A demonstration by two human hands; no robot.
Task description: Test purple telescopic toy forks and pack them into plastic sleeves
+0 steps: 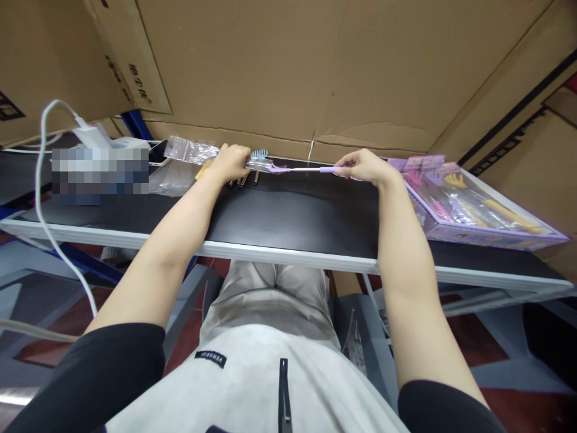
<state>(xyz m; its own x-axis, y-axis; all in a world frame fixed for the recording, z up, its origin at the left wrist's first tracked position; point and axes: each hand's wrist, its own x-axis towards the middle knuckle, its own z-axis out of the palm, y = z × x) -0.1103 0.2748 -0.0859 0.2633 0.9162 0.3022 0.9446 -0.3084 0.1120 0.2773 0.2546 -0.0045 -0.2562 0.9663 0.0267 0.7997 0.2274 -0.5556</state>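
My right hand (364, 165) pinches the purple handle of a back scratcher (305, 169) with a thin metal rod, held level above the table. Its purple claw end points left, at the end of a clear plastic sleeve (192, 150). Closed around that sleeve is my left hand (232, 161); whether the claw sits inside it I cannot tell. Beneath and behind my left hand lie more scratchers, among them one with a blue claw (259, 154) and several dark rod ends (243, 180). A yellow piece (202, 169) shows partly behind my left wrist.
A purple display box (496, 236) with bagged pink, purple and yellow scratchers stands at the right. Clear bags (169, 178) lie left of my left hand. A white cable (42, 174) hangs over the front edge of the black table (311, 213). Cardboard (288, 66) walls the back.
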